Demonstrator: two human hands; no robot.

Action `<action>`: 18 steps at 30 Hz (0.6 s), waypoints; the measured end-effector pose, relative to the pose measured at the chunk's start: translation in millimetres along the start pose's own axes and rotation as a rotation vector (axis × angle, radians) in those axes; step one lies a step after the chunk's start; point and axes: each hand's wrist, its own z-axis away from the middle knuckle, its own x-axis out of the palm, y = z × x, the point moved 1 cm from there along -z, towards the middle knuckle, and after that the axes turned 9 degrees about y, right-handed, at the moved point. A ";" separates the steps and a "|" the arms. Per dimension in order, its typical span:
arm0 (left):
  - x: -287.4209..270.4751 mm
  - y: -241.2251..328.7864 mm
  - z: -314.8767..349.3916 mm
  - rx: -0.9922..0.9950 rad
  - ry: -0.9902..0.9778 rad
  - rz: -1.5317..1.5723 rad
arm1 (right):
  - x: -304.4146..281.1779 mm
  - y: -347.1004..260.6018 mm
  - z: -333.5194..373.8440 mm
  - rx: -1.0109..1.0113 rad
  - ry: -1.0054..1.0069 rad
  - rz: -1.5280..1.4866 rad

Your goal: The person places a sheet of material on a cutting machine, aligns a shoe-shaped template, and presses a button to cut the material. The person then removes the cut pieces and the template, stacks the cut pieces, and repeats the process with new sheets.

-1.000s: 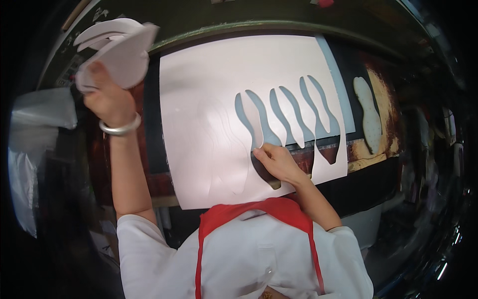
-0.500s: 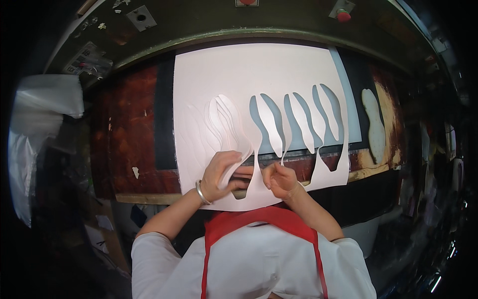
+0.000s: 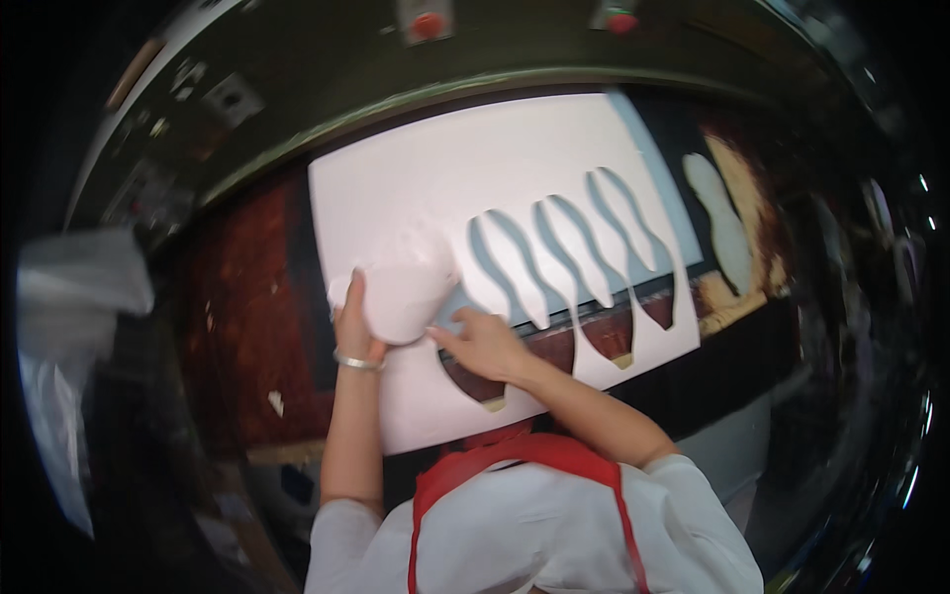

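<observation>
A large pale pink sheet (image 3: pixel 475 139) lies on the worktable, with several insole-shaped cut-outs along its near half. My left hand (image 3: pixel 353 332), wearing a bracelet, grips a small stack of pale insole pieces (image 3: pixel 408 297) by its left edge, thumb on top. Motion blurs the stack, which is raised and tilted over the sheet's left part. Beside its lower right edge is my right hand (image 3: pixel 485 344), fingers apart and pointing left; whether a fingertip touches the stack I cannot tell. Dark table and blue backing show through the openings.
Under the sheet a light blue layer (image 3: pixel 653 148) sticks out on the right. An insole-shaped template (image 3: pixel 720 223) rests at the table's right end. Behind stands a dark green machine front with red buttons (image 3: pixel 427 25). Clear plastic (image 3: pixel 84 277) hangs at far left.
The insole stack has come up from the sheet in my left hand. My right hand has shifted left toward it. The whole view has turned a little.
</observation>
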 end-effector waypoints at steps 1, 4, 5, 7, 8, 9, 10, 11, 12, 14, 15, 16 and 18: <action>-1.8 -3.8 0.4 -0.026 0.002 -0.025 | 9.0 1.1 -11.2 0.064 -0.028 -0.034; -3.2 -0.2 -8.3 -0.158 -0.082 -0.177 | 39.9 -1.5 -24.4 0.060 0.101 -0.235; -1.3 3.4 -15.0 -0.218 -0.064 -0.235 | 43.5 3.1 -27.1 0.012 0.043 -0.186; 9.4 5.1 -29.8 -0.267 0.038 -0.344 | 51.3 5.8 -31.8 -0.094 0.149 -0.366; 24.8 4.4 -38.8 -0.151 -0.369 -0.490 | 52.2 10.1 -32.4 -0.115 0.265 -0.261; 32.2 -0.4 -40.7 -0.078 -0.313 -0.563 | 50.8 16.4 -34.6 -0.169 0.345 -0.230; 39.2 -3.1 -41.9 0.012 -0.331 -0.667 | 52.5 21.9 -36.0 -0.166 0.377 -0.193; 45.6 -9.6 -39.2 0.092 -0.383 -0.751 | 53.8 27.5 -40.5 -0.211 0.376 -0.344; 47.0 -12.6 -33.3 0.176 -0.444 -0.839 | 57.2 34.0 -45.5 -0.201 0.324 -0.453; 46.3 -21.6 -14.3 0.349 -0.576 -0.986 | 66.5 47.8 -57.9 -0.170 0.225 -0.520; 42.7 -22.2 -1.7 0.445 -0.639 -1.042 | 72.6 54.1 -63.3 -0.154 0.168 -0.539; 38.7 -21.4 10.4 0.544 -0.699 -1.091 | 80.2 59.9 -67.9 -0.136 0.097 -0.573; 28.9 -13.9 32.4 0.740 -0.819 -1.166 | 98.7 69.1 -72.6 -0.096 -0.099 -0.679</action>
